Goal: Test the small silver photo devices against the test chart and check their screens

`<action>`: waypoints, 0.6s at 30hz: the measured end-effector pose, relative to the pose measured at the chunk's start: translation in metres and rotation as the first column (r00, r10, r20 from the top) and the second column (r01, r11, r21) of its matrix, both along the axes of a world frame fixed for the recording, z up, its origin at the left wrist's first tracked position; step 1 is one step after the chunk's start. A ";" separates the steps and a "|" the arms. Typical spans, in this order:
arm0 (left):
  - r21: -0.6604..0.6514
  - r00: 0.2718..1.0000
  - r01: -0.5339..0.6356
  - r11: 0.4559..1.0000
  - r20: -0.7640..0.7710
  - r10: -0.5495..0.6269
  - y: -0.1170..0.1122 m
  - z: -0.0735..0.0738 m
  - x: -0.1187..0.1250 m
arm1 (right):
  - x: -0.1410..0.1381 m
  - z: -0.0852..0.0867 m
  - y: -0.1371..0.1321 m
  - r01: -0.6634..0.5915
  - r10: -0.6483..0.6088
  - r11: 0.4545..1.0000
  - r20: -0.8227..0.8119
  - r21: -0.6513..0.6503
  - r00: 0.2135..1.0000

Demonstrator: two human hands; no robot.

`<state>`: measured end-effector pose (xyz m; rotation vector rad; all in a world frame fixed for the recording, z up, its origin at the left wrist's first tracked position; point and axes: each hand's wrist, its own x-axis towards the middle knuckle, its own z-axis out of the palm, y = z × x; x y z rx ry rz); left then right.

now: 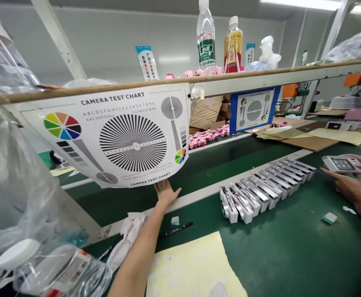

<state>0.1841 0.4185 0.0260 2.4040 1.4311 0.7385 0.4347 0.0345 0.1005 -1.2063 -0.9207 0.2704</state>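
Note:
My left hand [166, 193] reaches forward under the lower edge of a paper camera test chart [133, 142]. Its thumb is spread to the right, and the chart hides some fingertips. No object shows in this hand, which is over the pale rail [195, 197] and the green belt; whether it touches them I cannot tell. My right hand is out of view. Nearer than my hand lie a small white-and-teal block [175, 220] and a black pen [179, 229]. A row of several silver compact cameras [262, 192] stands right of it.
At the right, another person's hands [358, 187] hold a silver camera [343, 164] with its screen lit. A yellow sheet [195, 268] lies in front. A large clear bottle [65, 268] is at lower left. Bottles stand on the shelf [248, 76] above.

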 end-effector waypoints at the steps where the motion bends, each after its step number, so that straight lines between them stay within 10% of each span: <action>1: -0.034 0.999 0.048 0.998 0.006 -0.048 -0.013 0.000 0.011 | 0.009 0.006 -0.001 0.011 -0.011 1.000 -0.006 0.006 1.000; 8: -0.337 0.826 0.563 0.755 0.217 -0.520 -0.137 -0.017 0.103 | 0.023 0.014 -0.005 0.072 -0.072 0.997 -0.013 0.037 0.997; 12: -0.387 0.780 0.608 0.693 0.453 -0.432 -0.147 -0.023 0.110 | -0.002 -0.009 -0.012 0.136 -0.136 0.990 -0.018 0.040 0.991; 18: -0.532 0.655 0.680 0.505 0.750 -0.092 -0.128 -0.019 0.043 | -0.075 -0.065 -0.022 0.186 -0.183 0.982 -0.096 0.021 0.978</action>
